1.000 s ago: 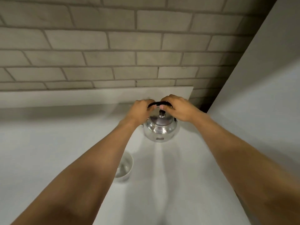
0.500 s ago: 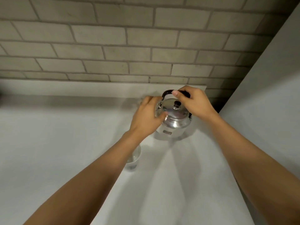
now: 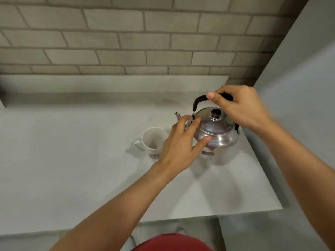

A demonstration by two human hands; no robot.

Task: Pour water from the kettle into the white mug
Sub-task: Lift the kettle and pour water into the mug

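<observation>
A shiny steel kettle [image 3: 220,132] with a black knob on its lid and a black arched handle stands upright at the right end of the counter. Its spout points left, toward the white mug [image 3: 152,140]. My right hand [image 3: 239,107] is closed around the top of the handle. My left hand [image 3: 178,144] rests with spread fingers against the kettle's left side, thumb on the body, and covers part of the mug's right rim. The mug stands upright just left of the kettle, its handle pointing left and a small print on its front.
The pale counter [image 3: 72,169] runs left from the kettle; its front edge is close to my body. A low ledge and a brick wall [image 3: 126,42] close the back. A grey panel [image 3: 299,87] rises right beside the kettle.
My left hand let go of the handle and dropped onto the kettle's side. The right hand stayed on the handle. The view has tipped down, and the mug is now out from behind my left forearm.
</observation>
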